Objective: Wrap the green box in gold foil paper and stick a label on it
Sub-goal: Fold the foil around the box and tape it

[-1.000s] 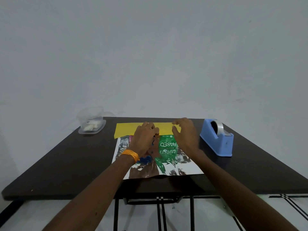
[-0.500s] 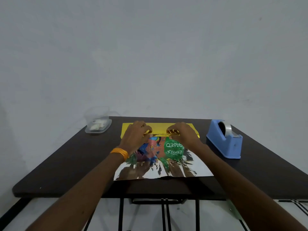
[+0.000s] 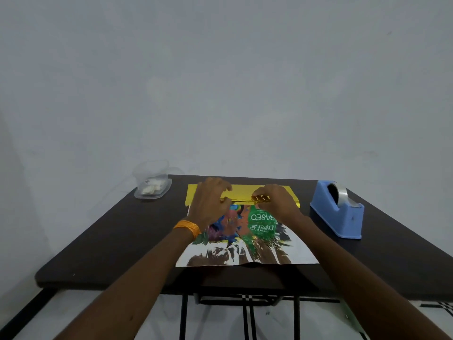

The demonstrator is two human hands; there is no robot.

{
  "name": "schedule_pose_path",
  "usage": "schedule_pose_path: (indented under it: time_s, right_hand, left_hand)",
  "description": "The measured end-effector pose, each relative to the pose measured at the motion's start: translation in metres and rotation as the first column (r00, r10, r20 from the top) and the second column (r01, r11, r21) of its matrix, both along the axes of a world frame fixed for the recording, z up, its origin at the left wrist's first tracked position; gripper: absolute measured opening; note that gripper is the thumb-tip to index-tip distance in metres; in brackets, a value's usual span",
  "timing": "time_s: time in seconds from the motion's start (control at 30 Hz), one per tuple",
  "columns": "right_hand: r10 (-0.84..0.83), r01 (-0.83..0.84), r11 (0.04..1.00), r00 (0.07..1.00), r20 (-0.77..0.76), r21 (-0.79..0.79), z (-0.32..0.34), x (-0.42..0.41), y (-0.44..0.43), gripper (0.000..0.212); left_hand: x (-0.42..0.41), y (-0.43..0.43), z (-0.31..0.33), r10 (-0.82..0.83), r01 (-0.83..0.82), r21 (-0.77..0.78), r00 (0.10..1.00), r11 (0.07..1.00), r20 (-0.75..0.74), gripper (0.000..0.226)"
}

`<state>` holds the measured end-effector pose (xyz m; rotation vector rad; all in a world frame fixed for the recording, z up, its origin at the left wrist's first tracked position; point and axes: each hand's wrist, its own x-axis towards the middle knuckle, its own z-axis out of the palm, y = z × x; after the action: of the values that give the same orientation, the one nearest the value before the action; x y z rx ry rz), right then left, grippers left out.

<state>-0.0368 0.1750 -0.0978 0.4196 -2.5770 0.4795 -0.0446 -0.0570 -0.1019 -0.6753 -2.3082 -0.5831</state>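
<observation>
Left hand and right hand, fingers curled, both pinch the gold foil paper's raised edge near the table's far edge. Green box lies on the foil between the wrists, with the forearms stretched forward and palms down.

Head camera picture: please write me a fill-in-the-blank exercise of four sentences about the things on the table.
1. The tape dispenser on the table is ____ in colour.
2. The clear plastic container stands to the ____ of the foil paper.
3. The band on the left wrist is ____.
4. The left hand and the right hand both hold the foil paper; the tape dispenser is nearer to the ____ one.

Missing words: blue; left; orange; right.
</observation>
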Motion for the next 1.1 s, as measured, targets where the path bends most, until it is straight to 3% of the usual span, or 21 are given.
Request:
schedule_pose_path:
  time_s: [0.17,0.33,0.43,0.57,0.8,1.1]
  right_hand:
    - [0.003,-0.003,1.000,1.000,-0.016,0.011,-0.002,0.001,0.000,0.024]
    - [-0.107,0.107,0.994,0.990,-0.087,-0.003,-0.006,0.009,-0.009,0.023]
    - [-0.269,0.288,0.954,0.946,-0.181,0.088,-0.017,0.024,-0.025,0.025]
    - [-0.320,0.361,0.916,0.920,-0.224,0.173,-0.035,0.040,-0.030,0.027]
    - [-0.297,0.300,0.954,0.944,0.147,-0.003,-0.047,0.050,0.000,0.015]
    - [-0.320,0.370,0.885,0.924,0.210,-0.282,-0.041,0.067,0.035,0.024]
  left_hand:
    - [0.006,0.051,-0.002,0.011,-0.008,-0.252,1.000,0.968,0.013,0.033]
    - [0.005,0.057,0.000,0.061,-0.054,-0.232,0.998,0.971,0.022,0.036]
    - [0.002,0.057,0.000,0.063,-0.056,-0.210,0.998,0.976,0.027,0.031]
    - [-0.003,0.057,-0.003,0.067,-0.058,-0.196,0.997,0.979,0.042,0.031]
    - [-0.005,0.061,-0.002,0.053,-0.045,-0.250,0.998,0.967,0.026,0.024]
    - [-0.002,0.065,-0.002,0.089,-0.079,-0.265,0.996,0.961,0.025,0.022]
